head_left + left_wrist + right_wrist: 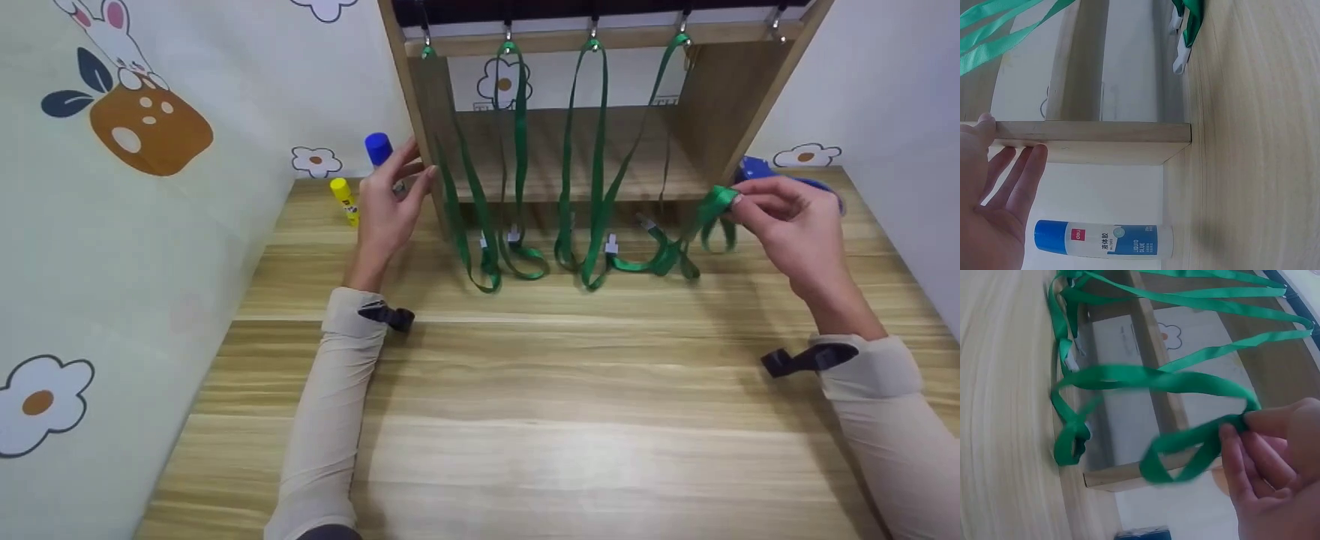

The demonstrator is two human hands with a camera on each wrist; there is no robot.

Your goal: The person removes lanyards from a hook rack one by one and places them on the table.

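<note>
My left hand [391, 206] grips the left side panel of a wooden hook rack [731, 90], the thumb at its front edge and the fingers on its outer face. My right hand [806, 225] pinches a folded part of a green lanyard [1190, 436] between thumb and fingertips, just in front of the rack's right side. A loop dangles below that pinch, and more of the strap trails down to the table. Several other green lanyards [598, 142] hang from the rack's metal hooks, their lower ends with pale clips lying on the table. The rightmost hook [778, 31] is bare.
A liquid glue bottle [1112, 239] with a blue cap stands just outside the rack's left panel. Beside it is a yellow glue stick [345, 201]. Partly behind my right hand sits a blue object [754, 169]. Patterned walls border the wood-grain table [570, 420].
</note>
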